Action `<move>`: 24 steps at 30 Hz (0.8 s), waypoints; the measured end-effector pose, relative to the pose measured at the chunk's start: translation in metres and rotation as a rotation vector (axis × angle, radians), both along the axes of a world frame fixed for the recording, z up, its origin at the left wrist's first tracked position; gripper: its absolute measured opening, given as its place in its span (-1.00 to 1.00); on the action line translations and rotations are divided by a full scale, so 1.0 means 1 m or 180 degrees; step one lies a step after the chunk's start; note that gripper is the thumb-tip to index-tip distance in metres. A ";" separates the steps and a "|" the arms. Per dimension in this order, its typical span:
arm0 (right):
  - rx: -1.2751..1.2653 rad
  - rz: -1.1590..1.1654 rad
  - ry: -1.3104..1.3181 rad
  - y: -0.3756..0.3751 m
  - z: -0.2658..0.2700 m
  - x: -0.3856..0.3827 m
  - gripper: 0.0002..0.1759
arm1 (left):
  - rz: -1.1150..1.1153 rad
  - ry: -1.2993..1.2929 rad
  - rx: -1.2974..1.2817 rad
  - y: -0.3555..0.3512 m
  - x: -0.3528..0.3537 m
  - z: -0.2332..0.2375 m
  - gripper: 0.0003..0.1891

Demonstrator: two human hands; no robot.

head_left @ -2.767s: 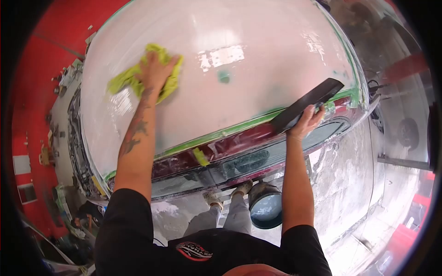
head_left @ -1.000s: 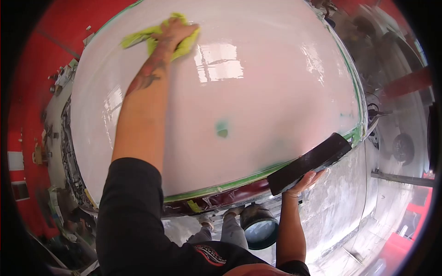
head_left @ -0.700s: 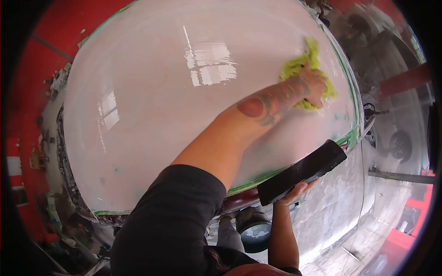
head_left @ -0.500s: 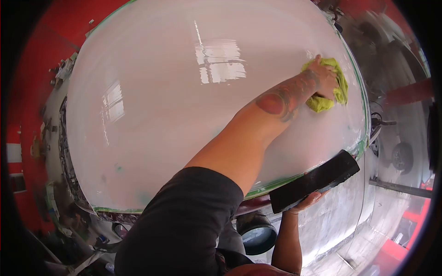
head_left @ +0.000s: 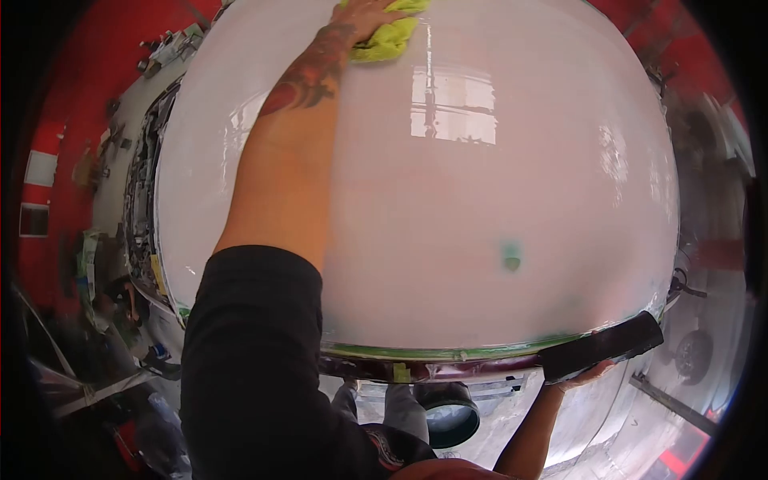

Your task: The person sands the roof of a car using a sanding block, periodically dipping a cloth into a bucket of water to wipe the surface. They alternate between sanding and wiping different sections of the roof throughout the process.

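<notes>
At the top of the view, my left hand (head_left: 366, 16) presses a yellow-green cloth (head_left: 384, 44) flat against a car hood (head_left: 400, 240). The hood is coated in pale pinkish primer, looks wet, and reflects windows. Green tape edges it, and a small green patch (head_left: 511, 256) shows through the coat. Down at the lower right, my right hand (head_left: 588, 374) grips a long black sanding block (head_left: 602, 349) from below, just outside the hood's near edge. The fingers behind the block are partly hidden.
A dark bucket (head_left: 453, 420) with liquid stands on the floor by my legs. The engine bay's dark front parts (head_left: 146, 200) lie left of the hood. A wheel (head_left: 694, 356) and a metal bar (head_left: 672, 406) are at the right, a cluttered bench (head_left: 170, 48) at the upper left.
My left hand has swept the cloth from the hood's right side to the far middle. The view has shifted; my right hand still holds the sanding block near the edge.
</notes>
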State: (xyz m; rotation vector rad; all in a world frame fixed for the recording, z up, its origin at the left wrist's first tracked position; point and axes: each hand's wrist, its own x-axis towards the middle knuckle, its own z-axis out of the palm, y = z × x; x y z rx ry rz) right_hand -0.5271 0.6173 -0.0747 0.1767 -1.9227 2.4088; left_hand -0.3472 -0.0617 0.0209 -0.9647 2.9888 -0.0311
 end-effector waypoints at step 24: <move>0.0041 -0.0271 0.0327 -0.024 0.007 -0.018 -0.31 | 0.2068 0.0203 -0.0539 0.144 0.554 -0.134 -0.38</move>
